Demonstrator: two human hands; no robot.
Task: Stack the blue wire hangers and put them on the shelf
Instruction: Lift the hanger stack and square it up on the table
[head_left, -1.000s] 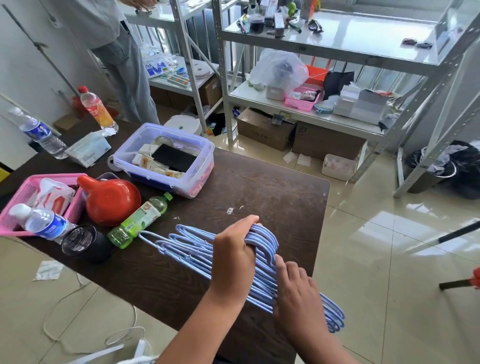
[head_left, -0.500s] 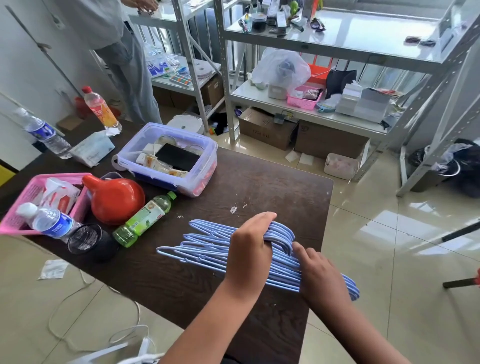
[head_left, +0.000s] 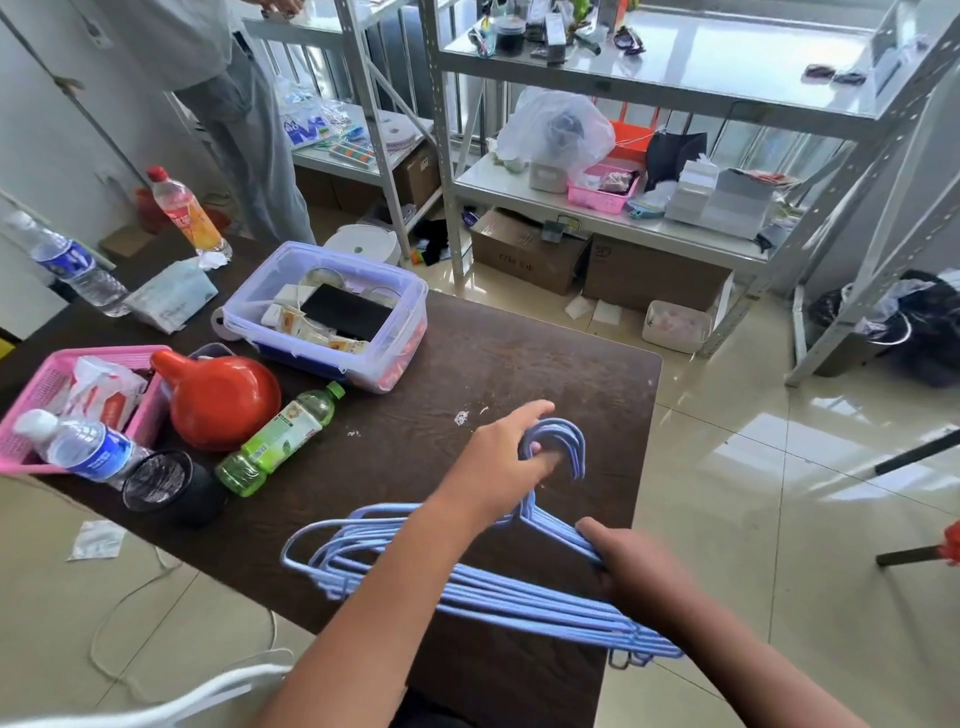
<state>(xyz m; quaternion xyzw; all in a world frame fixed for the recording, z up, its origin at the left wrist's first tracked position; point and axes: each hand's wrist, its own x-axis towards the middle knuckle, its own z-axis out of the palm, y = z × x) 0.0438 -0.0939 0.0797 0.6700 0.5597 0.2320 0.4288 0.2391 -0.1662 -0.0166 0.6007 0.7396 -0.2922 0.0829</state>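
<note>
A bundle of several blue wire hangers (head_left: 498, 597) lies stacked together over the near right part of the dark wooden table (head_left: 498, 364), its right tips past the table's edge. My left hand (head_left: 498, 462) grips the bunched hooks at the top of the stack. My right hand (head_left: 634, 571) is closed on the stack's right shoulder. Across the tiled floor stands the grey metal shelf unit (head_left: 675, 83), its upper board partly bare and its lower board crowded.
On the table's left are a clear storage box (head_left: 249, 312), a red kettle (head_left: 218, 400), a green bottle (head_left: 280, 441), a black cup (head_left: 161, 483), a pink basket (head_left: 31, 395) and water bottles. A person (head_left: 228, 104) stands by the left shelf. Boxes sit under the shelves.
The hangers have turned and drawn toward me, with their hooks now pointing away. My left hand slid up onto the hooks. My right hand shifted onto the right shoulder.
</note>
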